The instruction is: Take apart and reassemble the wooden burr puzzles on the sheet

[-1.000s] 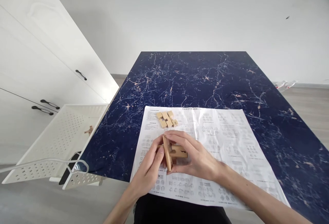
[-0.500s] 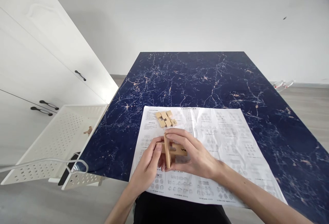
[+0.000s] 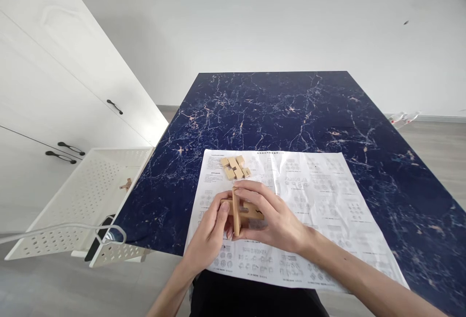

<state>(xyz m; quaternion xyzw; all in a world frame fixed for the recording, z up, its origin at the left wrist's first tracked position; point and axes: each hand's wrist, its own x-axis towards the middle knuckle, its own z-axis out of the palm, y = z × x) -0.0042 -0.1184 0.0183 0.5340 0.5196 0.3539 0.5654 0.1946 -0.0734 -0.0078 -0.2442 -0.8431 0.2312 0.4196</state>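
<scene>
- Left hand [image 3: 209, 227]: fingers closed on the wooden puzzle assembly [image 3: 241, 210].
- Right hand [image 3: 276, 217]: fingers wrapped over the same assembly.
- Assembly position: held just above the instruction sheet [image 3: 327, 195], near the loose wooden pieces [image 3: 235, 167].

Instruction sheet [image 3: 309, 200] on marbled table [image 3: 276, 108]

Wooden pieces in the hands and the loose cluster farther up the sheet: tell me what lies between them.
Only bare instruction sheet separates the held pieces from the cluster, seen in the head view.

Both hands [image 3: 247, 220] around crossed wooden pieces [image 3: 240, 209] above instruction sheet [image 3: 320, 200]
</scene>
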